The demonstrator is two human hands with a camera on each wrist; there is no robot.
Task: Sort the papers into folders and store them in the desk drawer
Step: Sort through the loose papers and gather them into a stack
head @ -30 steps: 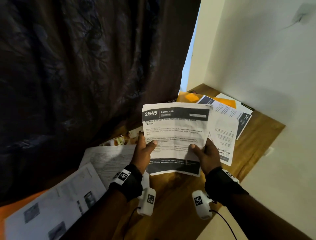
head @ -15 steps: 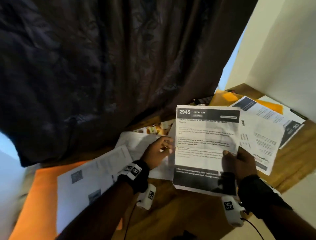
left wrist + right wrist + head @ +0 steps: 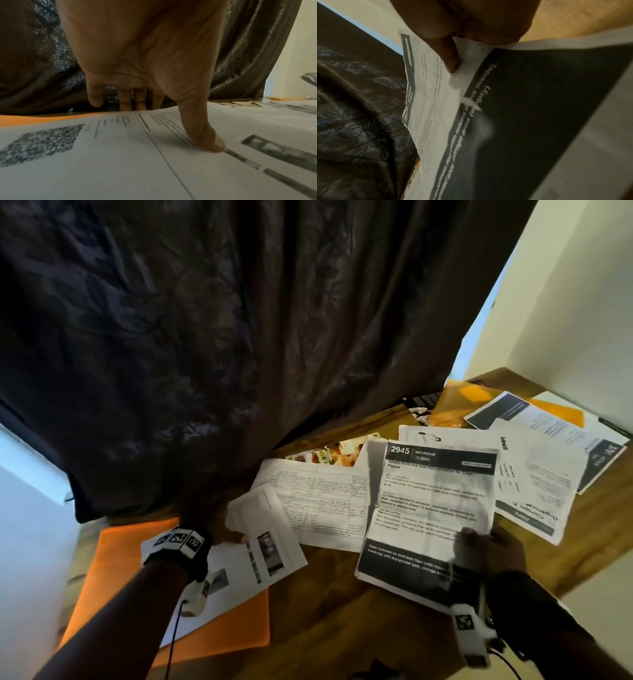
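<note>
My right hand (image 3: 486, 549) holds the "2945 BEDROOM" sheet (image 3: 435, 508) by its lower right corner, thumb (image 3: 450, 59) on top, just above the wooden desk (image 3: 325, 628). The same sheet (image 3: 433, 94) fills the right wrist view. My left hand (image 3: 219, 525) is at the far edge of a printed sheet with photos (image 3: 239, 566) that lies on an orange folder (image 3: 120, 577). In the left wrist view the thumb (image 3: 209, 143) presses on top of this sheet (image 3: 120, 155) and the fingers (image 3: 132, 100) go down behind its raised far edge.
More papers (image 3: 325, 501) lie loose mid-desk. A second orange folder (image 3: 455, 402) with sheets (image 3: 534, 474) on it sits at the back right corner by the wall. A dark curtain (image 3: 239, 337) hangs over the desk's far side.
My left hand has let go of the 2945 sheet and moved left onto the photo sheet on the orange folder. The right hand now holds the 2945 sheet alone, lower over the desk.
</note>
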